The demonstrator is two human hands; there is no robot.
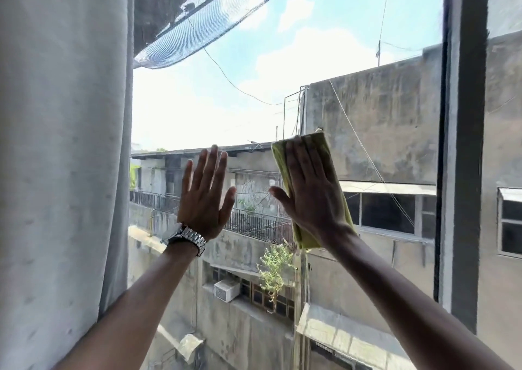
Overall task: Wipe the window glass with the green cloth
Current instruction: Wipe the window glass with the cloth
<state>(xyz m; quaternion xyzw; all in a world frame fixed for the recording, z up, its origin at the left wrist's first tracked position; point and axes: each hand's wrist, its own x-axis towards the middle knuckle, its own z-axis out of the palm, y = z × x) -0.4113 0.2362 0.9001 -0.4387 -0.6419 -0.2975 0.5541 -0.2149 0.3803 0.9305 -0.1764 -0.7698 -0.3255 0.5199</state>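
The window glass (254, 93) fills the middle of the view, with sky and concrete buildings behind it. My right hand (310, 189) lies flat on a folded green cloth (324, 149) and presses it against the pane, fingers pointing up. The cloth shows above my fingertips, along the right of my hand and below my wrist. My left hand (206, 197) is spread flat on the glass just left of it, fingers apart, holding nothing. A metal watch (187, 238) sits on the left wrist.
A grey-white curtain (62, 143) hangs along the left edge of the pane. A dark vertical window frame (463, 143) bounds the glass on the right, with another pane beyond it.
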